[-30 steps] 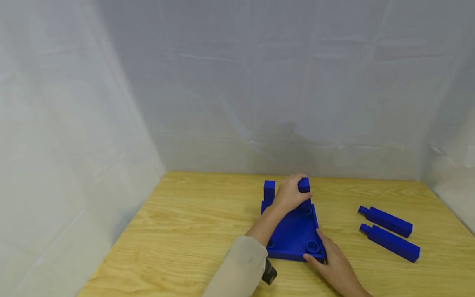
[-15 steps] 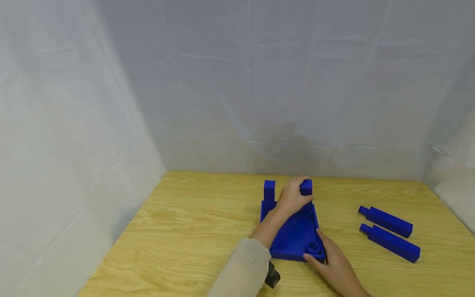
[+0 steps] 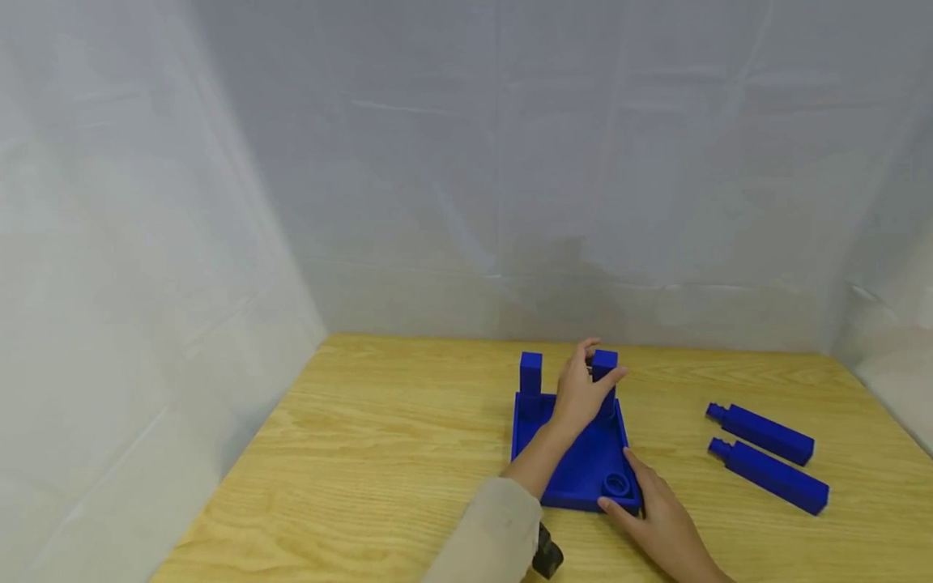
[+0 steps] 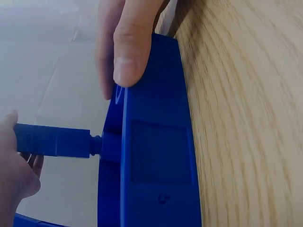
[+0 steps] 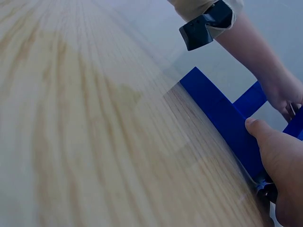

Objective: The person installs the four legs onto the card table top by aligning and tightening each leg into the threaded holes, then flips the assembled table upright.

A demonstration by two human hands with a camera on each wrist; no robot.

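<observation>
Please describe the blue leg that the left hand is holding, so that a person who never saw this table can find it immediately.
On the wooden table lies a blue tray, steadied at its near corner by the right hand. Two legs stand upright at its far edge; this leg is the right one, gripped by the left hand. The other upright leg is untouched, and two more legs lie flat on the right.

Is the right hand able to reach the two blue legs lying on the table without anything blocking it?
Probably yes. The right hand rests on the blue base, and the two loose legs lie to its right on bare table, with nothing between.
</observation>
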